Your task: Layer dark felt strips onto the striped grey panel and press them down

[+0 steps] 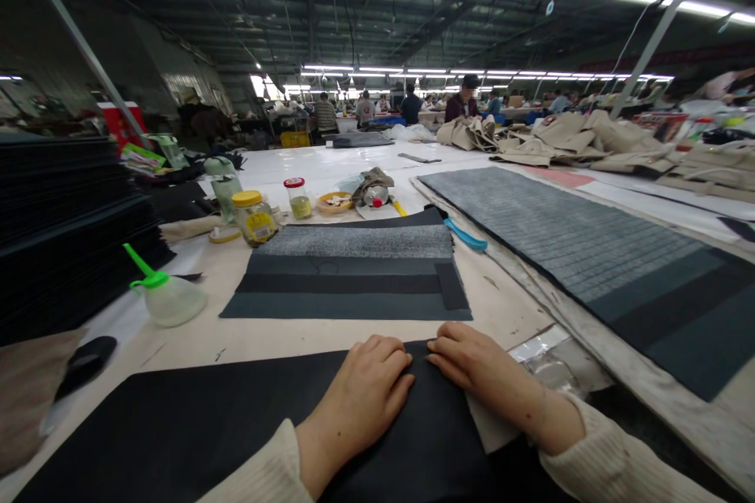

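Note:
A large black sheet (236,416) lies along the near edge of the table. My left hand (369,389) rests on its far edge with fingers curled and pressed together on the material. To the right, my right hand (472,365) pinches the same edge near its right corner, fingers closed. A small gap of black material shows between the two hands. Just beyond them lies a dark panel (348,305) with a grey fuzzy strip along its far part. A blue-handled tool (465,236) touches the panel's far right corner.
A squeeze bottle (174,300) with a green spout stands at left, before a tall black stack (64,228). Farther back are a yellow-lidded jar (255,220), a red-lidded jar (299,200) and a yellow dish (334,203). Long grey panels (560,236) lie right; beige pieces (554,137) and people are beyond.

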`<move>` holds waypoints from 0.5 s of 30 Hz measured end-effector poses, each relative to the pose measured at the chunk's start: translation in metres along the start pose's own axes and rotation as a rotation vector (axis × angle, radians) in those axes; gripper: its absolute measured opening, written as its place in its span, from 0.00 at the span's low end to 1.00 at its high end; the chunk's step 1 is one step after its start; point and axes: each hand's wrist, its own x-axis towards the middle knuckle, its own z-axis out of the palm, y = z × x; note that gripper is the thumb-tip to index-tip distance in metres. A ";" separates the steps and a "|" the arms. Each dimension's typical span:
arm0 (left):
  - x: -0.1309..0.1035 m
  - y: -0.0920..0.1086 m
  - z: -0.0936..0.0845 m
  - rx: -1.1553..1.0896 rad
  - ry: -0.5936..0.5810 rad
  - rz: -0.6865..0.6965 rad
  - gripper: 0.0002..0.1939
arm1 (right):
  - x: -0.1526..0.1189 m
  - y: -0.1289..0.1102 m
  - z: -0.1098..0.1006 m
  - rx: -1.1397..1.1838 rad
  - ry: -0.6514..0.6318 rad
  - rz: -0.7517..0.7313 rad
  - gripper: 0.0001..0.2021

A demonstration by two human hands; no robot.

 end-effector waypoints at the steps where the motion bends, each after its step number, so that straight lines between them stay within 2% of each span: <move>1: 0.000 0.000 0.000 0.001 0.001 0.003 0.08 | -0.001 0.001 0.001 -0.007 0.018 0.003 0.07; 6: 0.000 -0.001 -0.001 0.000 -0.007 0.006 0.07 | -0.004 0.001 0.005 -0.033 0.090 0.049 0.06; 10: 0.000 0.000 -0.001 0.022 -0.012 -0.005 0.07 | -0.005 0.002 0.009 -0.003 0.113 -0.032 0.11; 15: -0.013 -0.007 -0.018 -0.012 -0.068 0.092 0.12 | -0.012 0.020 0.027 0.020 0.203 -0.039 0.11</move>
